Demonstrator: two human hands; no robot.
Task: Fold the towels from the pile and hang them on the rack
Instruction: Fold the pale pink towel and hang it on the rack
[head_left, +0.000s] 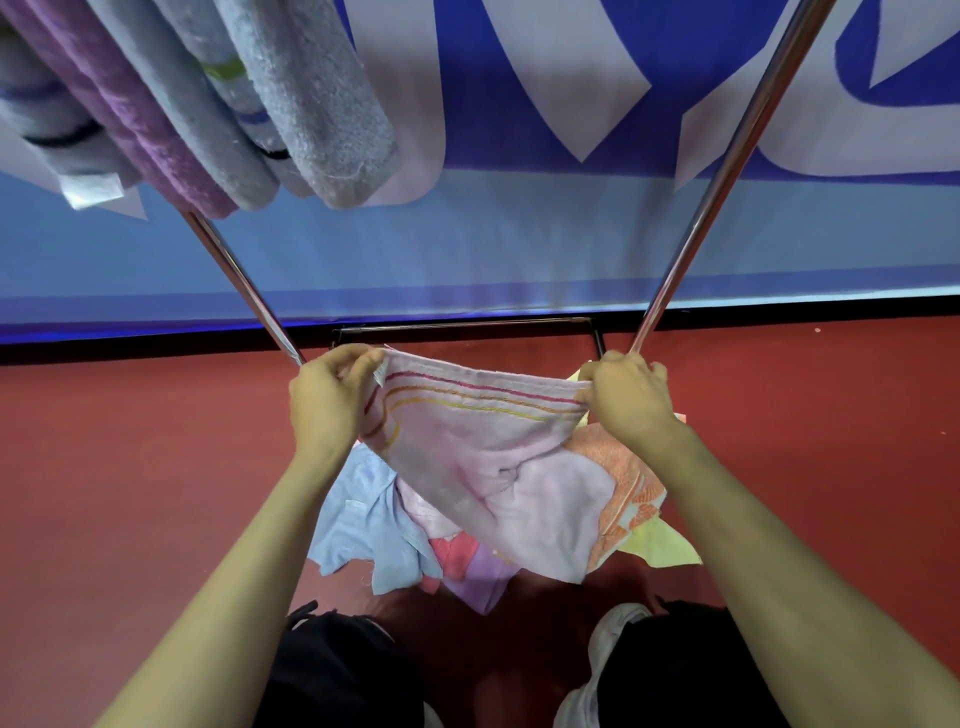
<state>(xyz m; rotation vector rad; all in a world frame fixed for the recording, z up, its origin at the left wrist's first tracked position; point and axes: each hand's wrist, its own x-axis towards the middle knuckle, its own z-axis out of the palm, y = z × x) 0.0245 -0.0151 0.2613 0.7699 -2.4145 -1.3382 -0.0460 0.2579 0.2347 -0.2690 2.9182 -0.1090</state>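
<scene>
- The left hand (324, 400) and right hand (626, 397), held apart, pinch the pink towel's (483, 457) top corners.
- It hangs over the pile (374, 530) at 6 o'clock.
- Step: folding; next likely joins the corners, then lifts to the rack (727, 171) at 12.

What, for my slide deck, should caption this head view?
Left hand and right hand hold a pink striped towel stretched above the pile.

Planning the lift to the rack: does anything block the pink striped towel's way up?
Nothing visible does. The left hand and right hand hold the pink striped towel above the pile. The space between the rack poles is open, and the hung towels sit upper left.
</scene>
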